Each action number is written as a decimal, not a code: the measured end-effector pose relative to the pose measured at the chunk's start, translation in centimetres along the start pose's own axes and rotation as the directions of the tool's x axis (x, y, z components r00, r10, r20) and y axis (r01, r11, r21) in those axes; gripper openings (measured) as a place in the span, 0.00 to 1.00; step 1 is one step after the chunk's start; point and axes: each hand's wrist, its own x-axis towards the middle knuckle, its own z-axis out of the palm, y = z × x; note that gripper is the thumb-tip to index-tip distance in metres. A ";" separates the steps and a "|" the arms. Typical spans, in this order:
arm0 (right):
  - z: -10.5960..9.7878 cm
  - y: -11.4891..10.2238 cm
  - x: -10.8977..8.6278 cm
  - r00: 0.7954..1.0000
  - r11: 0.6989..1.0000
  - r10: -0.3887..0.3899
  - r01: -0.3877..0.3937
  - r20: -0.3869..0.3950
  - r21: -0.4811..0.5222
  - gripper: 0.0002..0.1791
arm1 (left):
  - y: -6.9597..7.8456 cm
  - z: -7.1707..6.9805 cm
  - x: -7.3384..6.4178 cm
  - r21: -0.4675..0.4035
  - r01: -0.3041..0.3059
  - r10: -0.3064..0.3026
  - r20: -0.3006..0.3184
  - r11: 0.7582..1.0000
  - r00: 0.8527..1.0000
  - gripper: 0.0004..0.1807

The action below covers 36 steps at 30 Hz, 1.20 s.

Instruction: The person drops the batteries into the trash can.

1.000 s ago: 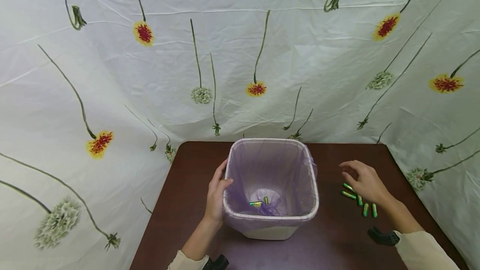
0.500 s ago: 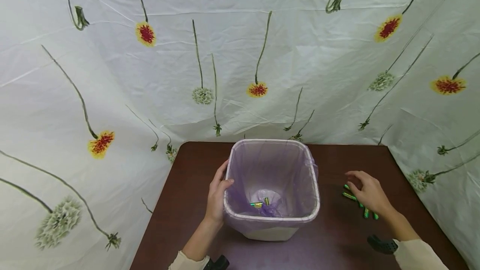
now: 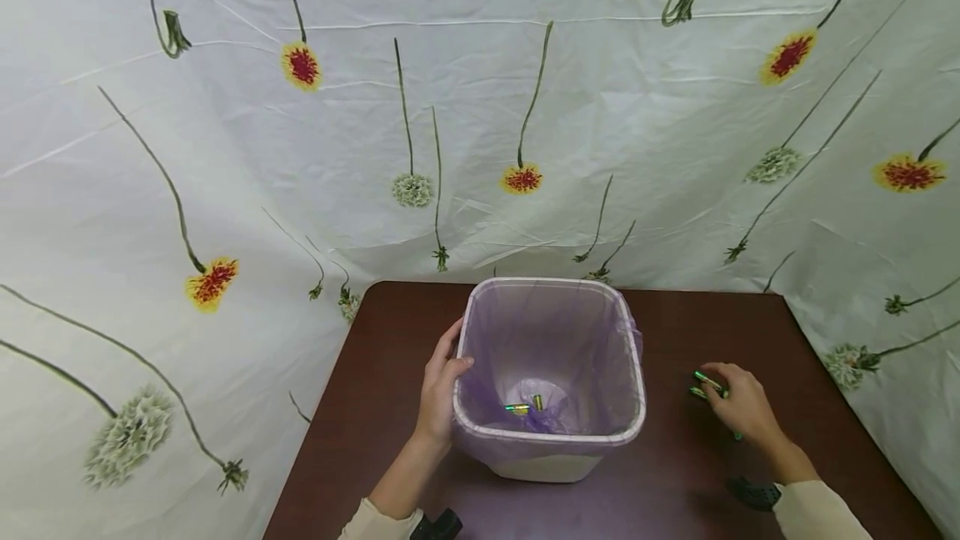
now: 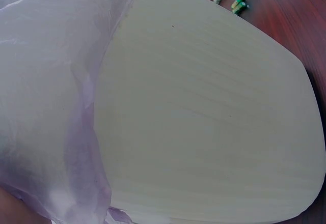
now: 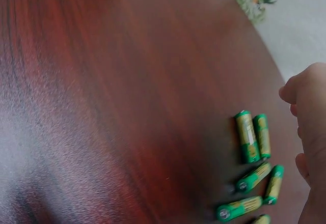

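Observation:
A white trash bin [image 3: 543, 469] with a thin purple bag [image 3: 551, 332] folded over its rim stands on the table. My left hand [image 3: 437, 397] grips its left side, thumb over the rim; the bin's pale wall [image 4: 204, 107] fills the left wrist view. A few green and gold batteries [image 3: 517, 408] lie inside on the bag. My right hand [image 3: 742, 407] hovers over several loose batteries [image 5: 248, 137] to the right of the bin, fingers bent and fingertips close to them. No battery is seen held in the right wrist view. In the head view the hand hides some batteries.
The dark red-brown table [image 3: 375, 373] reaches back to a white cloth [image 3: 480, 107] with printed flowers, which hangs behind and on both sides. A black wrist strap piece [image 3: 752, 493] shows at the right wrist.
My right hand has come down and nearer to the batteries, covering more of them. The left hand stays on the bin. The head view has shifted slightly.

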 end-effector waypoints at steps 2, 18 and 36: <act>0.5 0.5 -0.1 1.000 1.000 0.002 -0.002 0.002 -0.007 0.16 | 0.0 0.0 0.0 0.003 -0.001 0.001 -0.001 1.000 1.000 0.33; 2.5 2.4 -1.4 0.998 0.999 0.006 -0.004 0.064 -0.032 0.16 | -0.1 0.2 0.0 -0.004 0.001 -0.001 0.001 1.000 1.000 0.34; 3.3 2.3 -1.6 0.998 0.997 -0.008 0.013 0.060 -0.079 0.10 | 0.1 0.1 -0.1 -0.002 -0.010 0.010 0.000 1.000 1.000 0.34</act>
